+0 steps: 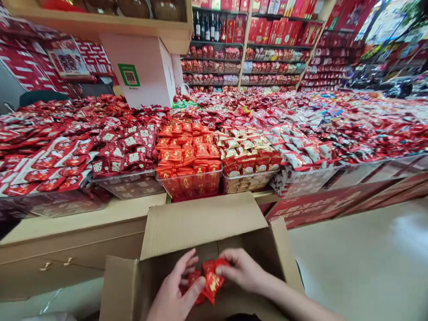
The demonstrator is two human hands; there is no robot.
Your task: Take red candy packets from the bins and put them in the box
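Several red candy packets (pixel 211 281) are pinched between left hand (pixel 174 292) and right hand (pixel 241 269), lower centre; loosely bunched, some may spill into the cardboard box (pixel 203 225).

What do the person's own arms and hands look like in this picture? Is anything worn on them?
Both the left hand and the right hand are bare: no gloves, rings or watch can be seen. The right forearm is uncovered along all of its visible length, with no sleeve in view. Only the left wrist shows, also bare. The fingernails look short and unpainted.
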